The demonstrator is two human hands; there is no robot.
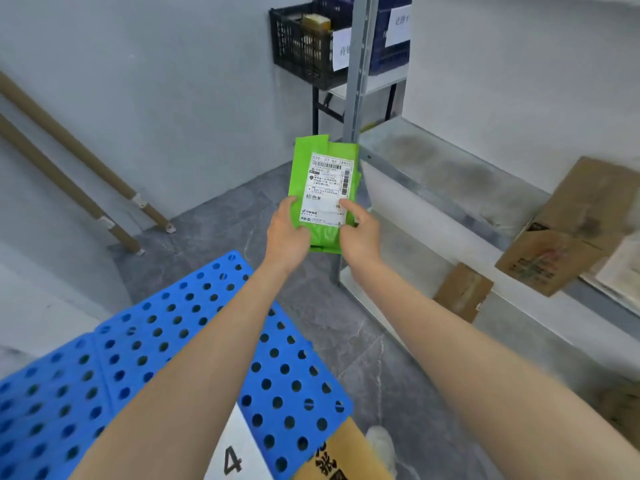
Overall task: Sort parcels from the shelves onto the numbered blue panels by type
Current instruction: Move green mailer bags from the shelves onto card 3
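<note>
Before the steel shelf rack (433,174): one green plastic mailer (304,168), held up in the air over the grey floor, between the rack and the blue panels — resting on neither.
Hands: two. The left hand (287,230) grasps the mailer's lower left edge with its thumb on the front. The right hand (360,233) grasps the lower right edge with its thumb on the shipping label. The fingers of both are behind the bag, out of sight.
Shipping label (327,192): one, white, with a barcode at the top; the small print is too fine to read.
Blue panels (173,358): two perforated sections meeting at a seam, cut off by the frame and partly covered by the left forearm.
Number card (232,459): one, reading 4, its lower part cut off.
Cardboard boxes: four — one tilted on the rack at right (571,230), a smaller one on the level below (462,292), a printed one at the bottom edge beside the card (343,459), and a blurred one at the right edge (623,410).
Crates: two, one black (301,46) and one dark blue (388,29), each with a paper sign half hidden by the rack's post (358,64).
Brown tubes (69,150): two, leaning on the left wall, with their upper ends out of frame.
Shoe (382,445): one, white, only partly seen.
</note>
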